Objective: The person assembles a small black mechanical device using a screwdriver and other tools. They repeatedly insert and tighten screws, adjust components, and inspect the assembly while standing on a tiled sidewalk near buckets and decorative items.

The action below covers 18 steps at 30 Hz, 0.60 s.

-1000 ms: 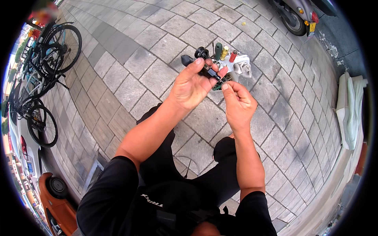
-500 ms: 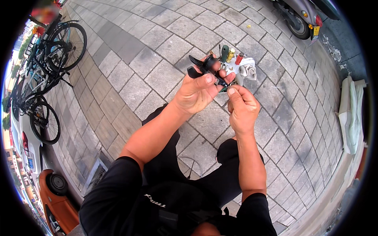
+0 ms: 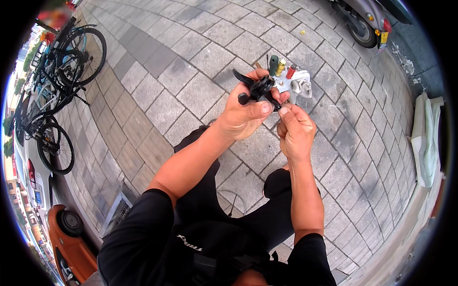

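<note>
A black bicycle gear shifter (image 3: 260,88) with two levers is held up in front of me, over the paving. My left hand (image 3: 248,109) is closed round its body, thumb along the near side and fingers behind it. The thumb and forefinger of my right hand (image 3: 295,128) pinch at the short barrel end on the shifter's right. Whatever lies between those fingertips is too small or hidden to make out. Just beyond the hands are a dark green handle (image 3: 273,65), a yellow-gold bottle or tool (image 3: 280,67) and a red cylinder (image 3: 290,72).
A crumpled whitish cloth (image 3: 301,86) lies right of the tools. Between my legs is a thin looped cable (image 3: 233,204). Parked bicycles (image 3: 78,57) and an orange car (image 3: 71,243) stand left, a scooter (image 3: 360,26) at the far right. Grey paving (image 3: 200,93) surrounds me.
The shifter has turned in my left hand, showing more of its round body. My right hand still pinches at its barrel end, both hands having shifted very slightly.
</note>
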{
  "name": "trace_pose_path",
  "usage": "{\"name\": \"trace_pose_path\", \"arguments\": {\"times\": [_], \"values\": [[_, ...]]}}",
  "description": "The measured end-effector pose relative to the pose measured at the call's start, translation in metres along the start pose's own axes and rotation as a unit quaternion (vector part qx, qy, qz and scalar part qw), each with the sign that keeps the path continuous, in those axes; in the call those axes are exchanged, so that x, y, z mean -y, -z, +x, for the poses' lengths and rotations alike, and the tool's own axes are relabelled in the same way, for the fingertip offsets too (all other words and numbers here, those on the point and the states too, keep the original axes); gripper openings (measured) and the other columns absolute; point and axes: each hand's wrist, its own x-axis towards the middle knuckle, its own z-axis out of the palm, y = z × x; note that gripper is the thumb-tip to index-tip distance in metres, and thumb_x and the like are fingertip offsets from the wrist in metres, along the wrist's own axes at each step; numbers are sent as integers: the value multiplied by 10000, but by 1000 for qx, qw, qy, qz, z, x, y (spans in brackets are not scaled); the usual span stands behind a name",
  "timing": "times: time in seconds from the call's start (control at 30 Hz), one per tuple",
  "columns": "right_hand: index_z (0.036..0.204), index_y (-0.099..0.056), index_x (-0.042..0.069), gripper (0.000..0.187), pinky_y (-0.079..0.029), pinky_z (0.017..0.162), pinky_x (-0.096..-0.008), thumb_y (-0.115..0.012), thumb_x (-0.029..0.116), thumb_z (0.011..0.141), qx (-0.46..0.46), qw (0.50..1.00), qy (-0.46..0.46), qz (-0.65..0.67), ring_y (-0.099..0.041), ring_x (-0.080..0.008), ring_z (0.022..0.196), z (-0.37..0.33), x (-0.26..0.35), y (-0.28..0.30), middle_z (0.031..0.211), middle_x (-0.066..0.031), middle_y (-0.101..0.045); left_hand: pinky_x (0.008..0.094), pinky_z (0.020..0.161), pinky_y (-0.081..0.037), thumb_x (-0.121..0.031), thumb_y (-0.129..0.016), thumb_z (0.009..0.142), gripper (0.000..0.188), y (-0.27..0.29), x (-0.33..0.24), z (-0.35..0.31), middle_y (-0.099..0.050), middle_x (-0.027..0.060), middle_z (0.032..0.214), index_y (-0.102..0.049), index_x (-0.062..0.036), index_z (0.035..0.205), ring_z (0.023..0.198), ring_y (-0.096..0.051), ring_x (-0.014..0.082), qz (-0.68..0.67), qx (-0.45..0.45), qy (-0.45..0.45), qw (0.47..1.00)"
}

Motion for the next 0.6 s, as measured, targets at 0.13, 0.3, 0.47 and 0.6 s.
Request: {"name": "trace_pose_path", "arguments": {"times": [0.13,0.3,0.47,0.6], "values": [[1079,-733,-5,184,-329,516,-211,-736,151,980,25,998,-49,-7,-461,-20,579,10,-5,27,779,45,-624,472,1156,-444,16,-837,760,793,5,5,-7,-508,54,1166,-392,-58,1413,1201,-597,214,248,10,-64,966],[1210,-696,6,321,-445,702,-216,-737,237,992,37,996,-74,17,-585,-54,840,17,-20,25,1034,0,-705,384,1085,-463,33,-847,739,832,10,12,-11,-462,45,1172,-392,-64,1429,1122,-548,153,387,59,-78,917],[1265,-656,-3,427,-514,893,-280,-756,296,977,46,995,-72,51,-642,-121,1031,21,-30,17,1139,-36,-697,331,993,-473,29,-855,737,851,11,6,-15,-451,49,1192,-391,-66,1444,1137,-503,138,435,46,-44,898],[1268,-664,1,432,-511,884,-275,-763,297,969,61,992,-74,80,-638,-118,1027,20,-36,14,1138,-27,-697,322,991,-478,32,-859,734,857,11,4,-16,-449,55,1195,-392,-63,1446,1129,-507,138,418,46,-39,906]]}}
